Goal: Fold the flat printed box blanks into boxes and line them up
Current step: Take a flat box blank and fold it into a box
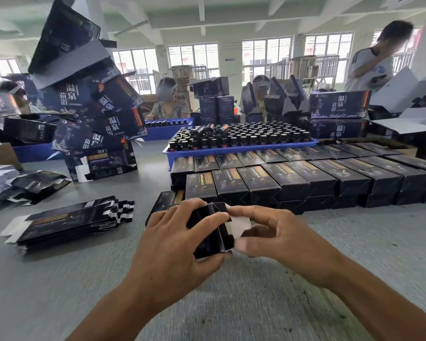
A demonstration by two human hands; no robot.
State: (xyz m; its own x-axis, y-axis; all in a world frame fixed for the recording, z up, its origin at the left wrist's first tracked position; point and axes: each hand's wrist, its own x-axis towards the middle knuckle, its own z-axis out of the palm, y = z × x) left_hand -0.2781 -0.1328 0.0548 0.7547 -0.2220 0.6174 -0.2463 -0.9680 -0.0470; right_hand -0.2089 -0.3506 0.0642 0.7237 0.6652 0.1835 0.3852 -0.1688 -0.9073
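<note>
A small dark printed box (213, 232) sits end-on between both hands above the grey table (59, 279). My left hand (180, 238) grips its left side and top. My right hand (273, 236) pinches the white inner end flap (241, 226) with thumb and forefinger. A stack of flat printed blanks (69, 221) lies to the left. Folded boxes (305, 178) stand lined up in rows behind my hands, stretching to the right.
A blue tray of dark bottles (239, 139) stands behind the rows. A leaning heap of larger printed cartons (96, 114) rises at the left. More loose blanks (32, 184) lie at the far left. Several people sit or stand across the table.
</note>
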